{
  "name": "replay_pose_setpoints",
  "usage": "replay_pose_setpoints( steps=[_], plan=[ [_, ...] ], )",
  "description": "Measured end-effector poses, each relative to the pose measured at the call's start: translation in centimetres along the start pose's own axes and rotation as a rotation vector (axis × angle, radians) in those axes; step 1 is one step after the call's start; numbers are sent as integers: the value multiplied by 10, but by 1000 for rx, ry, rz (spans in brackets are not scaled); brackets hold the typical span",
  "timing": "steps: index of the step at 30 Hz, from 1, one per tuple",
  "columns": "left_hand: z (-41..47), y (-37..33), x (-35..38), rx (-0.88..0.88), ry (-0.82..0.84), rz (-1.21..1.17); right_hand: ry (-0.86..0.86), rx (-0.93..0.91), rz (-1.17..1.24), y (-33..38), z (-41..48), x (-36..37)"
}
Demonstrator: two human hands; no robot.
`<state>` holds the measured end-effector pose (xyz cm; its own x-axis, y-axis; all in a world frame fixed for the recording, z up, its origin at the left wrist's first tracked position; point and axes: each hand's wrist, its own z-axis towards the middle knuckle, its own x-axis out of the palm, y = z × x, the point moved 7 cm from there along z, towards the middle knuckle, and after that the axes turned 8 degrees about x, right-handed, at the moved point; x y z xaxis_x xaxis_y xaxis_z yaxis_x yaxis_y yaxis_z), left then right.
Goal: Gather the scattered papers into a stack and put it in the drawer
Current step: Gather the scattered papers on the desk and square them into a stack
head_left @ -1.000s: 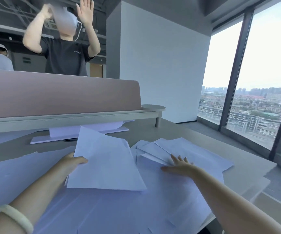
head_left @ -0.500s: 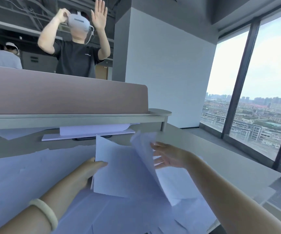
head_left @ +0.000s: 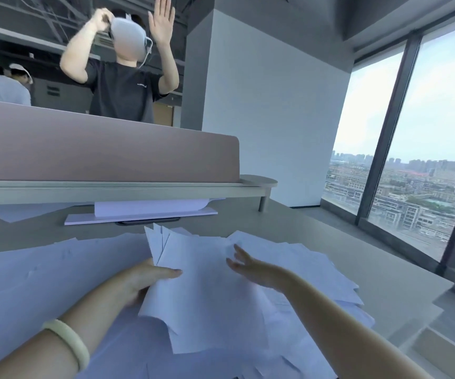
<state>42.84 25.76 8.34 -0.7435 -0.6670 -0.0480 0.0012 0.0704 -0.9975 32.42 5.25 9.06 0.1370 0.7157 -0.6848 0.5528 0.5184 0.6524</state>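
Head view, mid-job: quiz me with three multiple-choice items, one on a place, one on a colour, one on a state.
1. Where is the bracelet? A) right wrist B) left wrist C) neither wrist
2. What colour are the scattered papers? A) yellow B) black C) white
3. How is the right hand? A) open, fingers spread B) clenched fist C) gripping a pen
1 B: it rings the arm whose left hand grips the held sheets. 2 C: every sheet looks white. 3 A: its fingers are straight and apart.
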Motion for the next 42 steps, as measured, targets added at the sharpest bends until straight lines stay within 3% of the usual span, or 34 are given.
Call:
replay_pose_setpoints(
  steps=[2, 4, 6, 7, 10, 15, 20, 32, 38, 42],
  plan=[
    [2, 2, -6, 3, -14, 8, -122, -33, 43, -5, -8, -28],
    [6, 4, -17, -13, -79, 93, -198, 31, -220, -34, -15, -53],
    [7, -3, -30, -3, -153, 101, -97, 131, -519, -73, -22, -58],
    [7, -9, -37, 6, -197, 108, -20, 152, -548, -87, -23, -55],
    [6, -16, -56, 27, -271, 134, 48, 103, -466, -89, -28, -45],
    [-1, -22, -65, 20, -295, 242, 80, 61, -537, -77, -35, -30],
    [-12, -27, -66, 35, -253, 239, -131, 11, -552, -72, -47, -35],
    [-60, -21, -70, 45, -268, 184, -367, -26, -777, -38, -50, -28],
    [-66, -19, -79, 56, -324, 164, -441, -30, -724, -29, -46, -40],
    [-71, -20, -95, 93, -477, 85, -474, -24, -680, -11, -45, -43]
  ],
)
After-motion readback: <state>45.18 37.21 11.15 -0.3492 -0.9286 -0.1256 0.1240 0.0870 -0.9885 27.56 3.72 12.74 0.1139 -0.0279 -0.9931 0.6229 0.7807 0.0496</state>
